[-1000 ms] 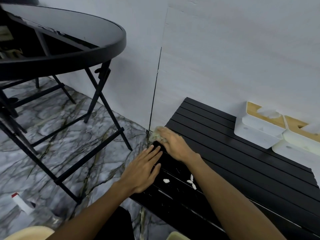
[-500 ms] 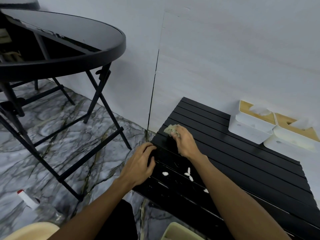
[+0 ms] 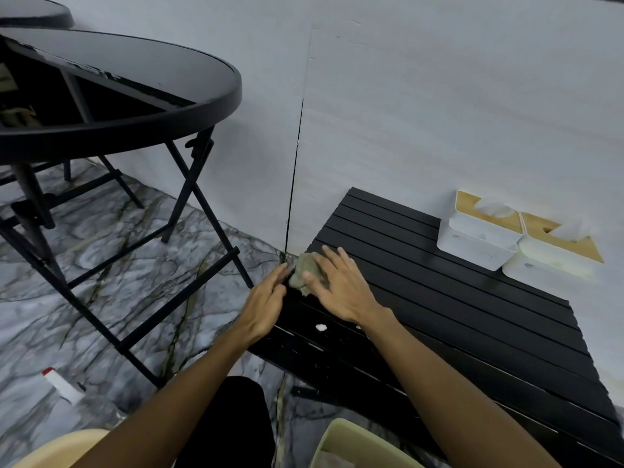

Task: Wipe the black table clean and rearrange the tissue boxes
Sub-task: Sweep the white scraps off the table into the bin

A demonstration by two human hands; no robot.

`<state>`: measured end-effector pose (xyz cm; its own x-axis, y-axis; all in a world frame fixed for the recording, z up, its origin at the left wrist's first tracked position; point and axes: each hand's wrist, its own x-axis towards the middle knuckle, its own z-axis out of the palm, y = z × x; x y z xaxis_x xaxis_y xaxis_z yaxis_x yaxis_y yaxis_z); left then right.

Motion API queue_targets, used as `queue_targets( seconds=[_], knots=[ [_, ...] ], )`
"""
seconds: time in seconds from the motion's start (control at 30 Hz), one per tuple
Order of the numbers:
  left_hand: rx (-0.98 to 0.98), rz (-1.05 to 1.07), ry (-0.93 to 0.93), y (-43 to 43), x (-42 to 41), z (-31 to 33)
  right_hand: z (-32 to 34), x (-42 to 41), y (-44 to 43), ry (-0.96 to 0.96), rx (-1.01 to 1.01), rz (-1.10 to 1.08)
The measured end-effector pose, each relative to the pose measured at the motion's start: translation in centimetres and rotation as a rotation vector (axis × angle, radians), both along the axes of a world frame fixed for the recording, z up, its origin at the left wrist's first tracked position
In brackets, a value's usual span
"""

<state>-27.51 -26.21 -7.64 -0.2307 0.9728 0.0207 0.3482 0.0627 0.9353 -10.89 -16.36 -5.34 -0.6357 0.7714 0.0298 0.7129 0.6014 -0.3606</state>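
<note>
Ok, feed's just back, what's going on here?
A person is wiping the low black table. The right hand presses a grey-green cloth flat at the table's left edge; the left hand rests on that edge beside it. A white scrap lies near the wrists. Two tissue boxes sit side by side by the wall, untouched.

No text, label, brand, number or sign could be read anywhere in the view; the white plastic bottle with a red cap (image 3: 62, 386), lying on the marble floor at the lower left, was too blurred to tell whether it bore any print.
</note>
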Motion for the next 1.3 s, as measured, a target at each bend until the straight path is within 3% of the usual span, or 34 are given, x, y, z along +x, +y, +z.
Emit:
queue_targets(
  seconds=[0.1,0.2,0.4,0.53,0.67,0.9,1.0,1.1,1.3],
  knots=[
    [-0.061,0.016,-0.102,-0.3,-0.2,0.3,-1.1,-1.3,-1.1,-0.107,-0.058,-0.092],
    [-0.098,0.027,-0.185,-0.3,-0.8,0.4,-1.8,-2.5,-1.9,-0.067,-0.025,-0.082],
    [-0.130,0.121,-0.366,0.0,-1.8,0.1,-1.4,-1.7,-3.3,0.001,-0.075,0.188],
    [-0.123,0.155,-0.418,-0.6,-1.4,0.8,-0.5,-2.0,-3.7,-0.040,-0.010,0.065],
    [-0.125,0.205,-0.346,-0.7,-2.6,0.2,0.2,-3.2,-5.1,-0.049,-0.031,0.102],
    [-0.142,0.236,-0.318,-0.9,-3.6,-0.1,0.8,-1.7,-6.4,0.057,-0.161,0.389],
    [-0.158,0.166,-0.244,-0.9,-3.5,-0.5,1.3,-1.4,-6.8,0.054,-0.211,0.360],
    [-0.173,0.077,-0.191,-0.9,-3.2,-0.7,0.9,-1.6,-8.4,0.006,-0.101,0.283],
    [-0.118,-0.029,-0.084,-1.2,-2.8,-0.9,0.0,-0.3,-9.3,0.026,0.024,0.392]
  ],
)
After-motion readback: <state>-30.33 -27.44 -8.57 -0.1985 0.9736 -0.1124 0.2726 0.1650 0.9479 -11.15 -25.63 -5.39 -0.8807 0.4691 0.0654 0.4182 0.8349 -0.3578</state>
